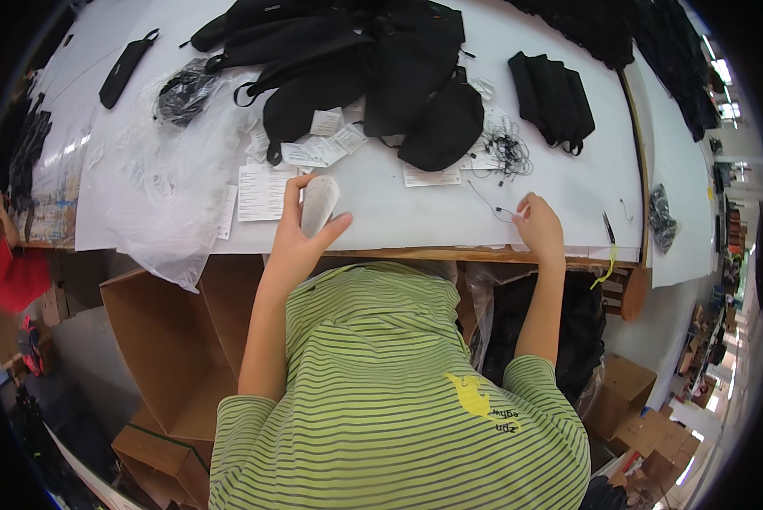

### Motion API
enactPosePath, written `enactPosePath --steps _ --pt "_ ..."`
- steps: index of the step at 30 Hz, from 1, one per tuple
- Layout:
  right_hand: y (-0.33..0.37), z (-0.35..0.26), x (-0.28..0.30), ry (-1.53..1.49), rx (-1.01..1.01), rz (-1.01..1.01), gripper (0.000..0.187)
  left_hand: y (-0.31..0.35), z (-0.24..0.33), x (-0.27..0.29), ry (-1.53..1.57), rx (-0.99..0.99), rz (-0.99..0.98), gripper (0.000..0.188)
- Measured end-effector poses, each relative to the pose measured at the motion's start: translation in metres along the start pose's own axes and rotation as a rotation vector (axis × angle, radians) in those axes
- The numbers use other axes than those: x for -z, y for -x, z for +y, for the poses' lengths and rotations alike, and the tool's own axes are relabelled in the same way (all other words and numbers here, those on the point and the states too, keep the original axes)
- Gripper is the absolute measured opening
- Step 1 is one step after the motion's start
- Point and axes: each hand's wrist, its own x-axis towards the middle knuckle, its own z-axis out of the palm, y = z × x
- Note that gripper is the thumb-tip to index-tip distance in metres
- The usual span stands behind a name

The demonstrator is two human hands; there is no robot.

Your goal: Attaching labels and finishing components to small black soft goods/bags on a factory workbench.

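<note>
My left hand [293, 245] is closed around a white printed paper tag [319, 204], or a thin stack of them, held upright just above the table's near edge. Farther right, my right hand [541, 229] pinches one end of a thin black tag string [502, 210] whose rest trails left over the white tabletop. A tangle of similar black strings [509, 157] lies beyond that hand. Flat printed sheets of tags [264, 194] lie beside my left hand, and more loose tags [326, 149] are scattered by the black fabric pouches [415, 68].
Crumpled clear plastic bags [160, 187] cover the table's left part. A black pouch [129, 68] lies far left, and a row of folded black pouches [554, 102] at the right. Thread snips [608, 228] with a yellow cord rest near the right edge. An open cardboard box [164, 340] stands below left.
</note>
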Motion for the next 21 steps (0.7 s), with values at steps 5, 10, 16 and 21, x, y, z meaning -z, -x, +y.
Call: enactPosePath --steps 5,10,16,21 --pt "-0.009 -0.051 -0.010 -0.189 0.073 0.123 0.018 0.004 -0.003 -0.004 0.251 0.133 -0.095 0.044" --pt "-0.019 -0.066 -0.028 -0.167 0.114 0.128 0.017 0.004 -0.003 -0.014 0.026 -0.116 -0.042 0.031" --pt "-0.016 -0.066 -0.026 -0.337 0.218 0.118 0.012 0.004 0.005 -0.019 -0.312 -0.489 0.115 0.031" --pt "0.030 -0.119 -0.003 -1.224 0.119 -0.001 0.007 0.008 0.016 -0.030 -0.237 -0.459 0.114 0.027"
